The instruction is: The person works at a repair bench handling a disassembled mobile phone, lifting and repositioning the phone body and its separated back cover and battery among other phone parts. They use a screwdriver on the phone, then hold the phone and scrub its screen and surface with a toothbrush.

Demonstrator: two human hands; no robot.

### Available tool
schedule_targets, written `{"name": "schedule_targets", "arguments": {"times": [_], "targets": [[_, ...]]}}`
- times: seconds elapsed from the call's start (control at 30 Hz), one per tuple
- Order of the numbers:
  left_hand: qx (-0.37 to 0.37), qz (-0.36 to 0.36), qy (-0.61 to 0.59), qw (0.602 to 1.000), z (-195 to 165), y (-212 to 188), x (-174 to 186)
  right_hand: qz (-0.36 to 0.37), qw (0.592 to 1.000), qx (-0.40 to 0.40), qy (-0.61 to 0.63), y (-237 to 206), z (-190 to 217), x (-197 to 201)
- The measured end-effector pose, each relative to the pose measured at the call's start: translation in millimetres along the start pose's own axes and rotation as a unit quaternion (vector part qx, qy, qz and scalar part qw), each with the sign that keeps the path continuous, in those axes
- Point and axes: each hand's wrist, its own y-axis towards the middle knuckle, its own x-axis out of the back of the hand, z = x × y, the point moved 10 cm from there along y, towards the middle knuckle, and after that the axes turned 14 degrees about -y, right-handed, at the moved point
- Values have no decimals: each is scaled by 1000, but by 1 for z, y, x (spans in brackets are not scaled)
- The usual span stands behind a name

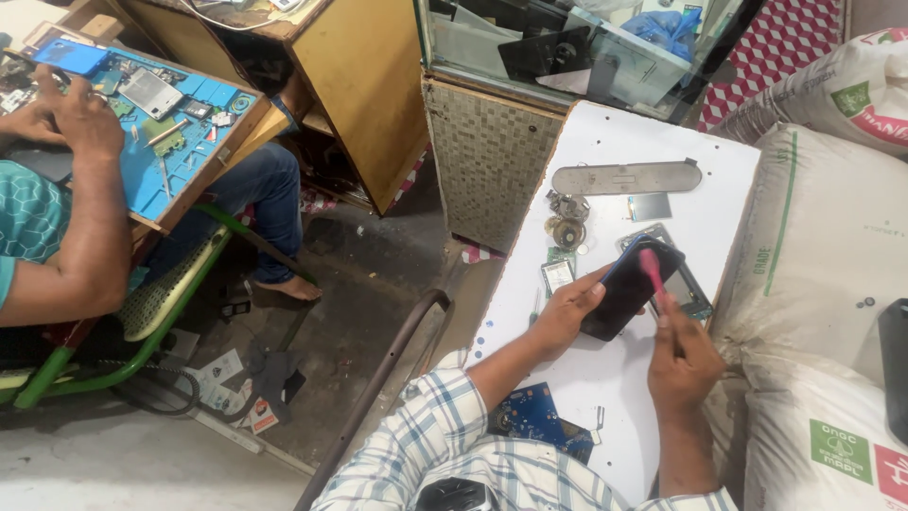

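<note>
black phone point(628, 290) tilted above white table, pink-tipped tool point(652, 269) touching it

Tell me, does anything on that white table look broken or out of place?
Yes. The dark phone in the left hand is lifted off its frame, while the right hand holds a pink tool to it. Loose metal parts and a blue circuit board lie scattered on the white table.

White table point(605, 132) – long grey metal plate point(626, 177), small metal parts point(566, 220), green circuit board point(557, 273), blue circuit board point(535, 413)
</note>
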Motion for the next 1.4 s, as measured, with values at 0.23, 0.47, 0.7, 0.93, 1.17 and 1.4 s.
{"name": "schedule_targets", "arguments": {"times": [0.23, 0.47, 0.7, 0.93, 1.17, 1.4], "targets": [[-3, -27, -14, 1000, -3, 2, 1, 66, 998, -10, -20, 0, -4, -11], [0, -12, -22, 1000, -10, 1, -7, 19, 1000, -2, -20, 1, -4, -2], [3, -19, -48, 999, -9, 2, -5, 11, 999, -29, -45, 2, -9, 1], [2, -40, -88, 995, -6, 6, -1, 71, 996, -46, -8, 3, -8, -11], [-6, -44, -123, 991, -10, 7, -1, 79, 996, -43, -2, 6, -4, -11], [-5, -21, -137, 990, -9, 10, -2, 60, 997, -36, 28, 11, 2, -4]]}}
